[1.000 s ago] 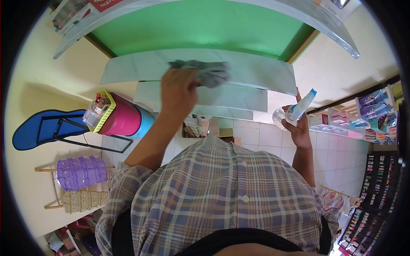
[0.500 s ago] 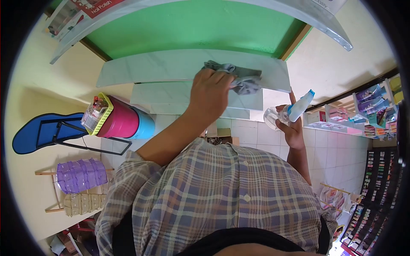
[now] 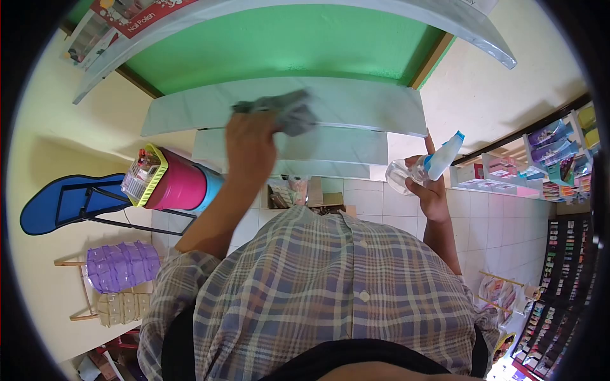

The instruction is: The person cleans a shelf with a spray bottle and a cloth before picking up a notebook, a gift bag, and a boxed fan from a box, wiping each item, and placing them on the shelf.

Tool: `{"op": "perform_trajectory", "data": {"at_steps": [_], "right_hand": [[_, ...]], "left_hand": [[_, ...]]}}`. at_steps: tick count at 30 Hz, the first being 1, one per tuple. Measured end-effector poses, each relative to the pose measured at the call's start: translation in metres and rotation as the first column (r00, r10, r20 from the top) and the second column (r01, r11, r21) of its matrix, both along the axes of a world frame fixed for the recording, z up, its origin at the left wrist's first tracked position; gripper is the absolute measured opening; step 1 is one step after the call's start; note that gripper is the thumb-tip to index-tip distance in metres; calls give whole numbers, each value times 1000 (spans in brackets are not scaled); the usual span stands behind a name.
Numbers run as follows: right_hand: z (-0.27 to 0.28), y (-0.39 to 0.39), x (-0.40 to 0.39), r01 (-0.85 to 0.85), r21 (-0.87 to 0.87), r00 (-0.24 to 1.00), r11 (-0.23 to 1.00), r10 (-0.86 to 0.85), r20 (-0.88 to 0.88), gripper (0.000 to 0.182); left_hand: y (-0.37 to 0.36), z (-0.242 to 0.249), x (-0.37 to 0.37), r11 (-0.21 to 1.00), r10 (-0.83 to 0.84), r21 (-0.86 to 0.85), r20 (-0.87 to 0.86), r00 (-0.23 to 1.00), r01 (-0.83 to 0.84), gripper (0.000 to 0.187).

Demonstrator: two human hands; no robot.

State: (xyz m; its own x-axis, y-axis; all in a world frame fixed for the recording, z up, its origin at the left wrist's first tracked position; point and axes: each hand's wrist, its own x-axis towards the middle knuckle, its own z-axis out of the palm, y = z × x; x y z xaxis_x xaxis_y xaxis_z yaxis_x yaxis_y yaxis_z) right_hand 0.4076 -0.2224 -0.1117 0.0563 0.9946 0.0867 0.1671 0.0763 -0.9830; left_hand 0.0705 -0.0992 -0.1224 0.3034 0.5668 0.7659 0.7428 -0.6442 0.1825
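Note:
My left hand (image 3: 251,136) is closed on a grey cloth (image 3: 293,113), which lies on the white marbled shelf (image 3: 362,105) and is slightly blurred by motion. Off the right end of that shelf, my right hand (image 3: 432,190) grips a clear spray bottle (image 3: 401,176) with a blue and white spray head (image 3: 445,157). The bottle is tilted, its head pointing up and to the right.
Lower shelves (image 3: 337,145) sit beneath the marbled one, and an upper shelf (image 3: 279,14) carries boxes. At left are a pink bin (image 3: 181,184) and a folded blue chair (image 3: 63,203). An open carton (image 3: 279,195) is on the tiled floor. Stocked display shelves (image 3: 508,168) line the right.
My left hand and the cloth have moved left along the shelf. My right hand still holds the bottle, nearly in the same place. The view has shifted slightly.

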Motion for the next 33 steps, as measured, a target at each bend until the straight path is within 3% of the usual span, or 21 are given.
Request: {"op": "perform_trajectory", "data": {"at_steps": [5,10,12,13,15,16,17,20,23,26,27,28,29,33], "right_hand": [[-5,-1,0,19,-3,997,1000,-19,-74,94],[-6,-2,-1,33,26,998,999,-31,-60,94],[-5,-2,2,38,45,998,998,-36,-47,94],[-5,-3,2,47,37,998,998,-46,-38,93],[-7,-5,3,57,29,998,998,-56,-32,92],[-9,-5,4,65,36,997,997,-63,-36,91],[-10,-5,5,72,42,997,997,-70,-38,91],[-12,-4,7,69,53,997,996,-68,-22,91],[-12,-4,8,64,57,998,996,-63,-17,92],[-14,-6,13,74,47,997,996,-74,6,93],[-15,-6,14,73,47,997,996,-73,12,93],[-16,-6,15,74,59,997,995,-74,4,93],[-16,-6,16,75,74,997,994,-74,-4,93],[-16,-5,7,88,84,996,993,-88,-12,93]], "left_hand": [[-7,2,91,979,-189,-71,71,979,194,29],[-2,9,76,939,-316,-82,179,932,334,20],[2,7,40,981,-177,-58,110,978,184,19],[6,4,18,989,-145,-9,160,976,148,18],[12,-5,-40,996,15,-94,102,995,-5,21],[12,-7,-66,995,102,-35,167,981,-98,16],[14,-17,-99,961,276,-52,179,944,-271,11],[20,-23,-183,825,557,-193,114,822,-532,25],[27,-8,-185,834,540,-167,54,840,-525,25],[29,4,-122,885,409,-248,12,913,-393,19],[32,7,-95,908,282,-331,27,959,-257,15],[31,5,-60,962,168,-230,78,983,-147,12],[26,13,-26,949,43,-316,97,994,-10,15],[22,20,97,886,-284,-337,148,947,318,7]]}}
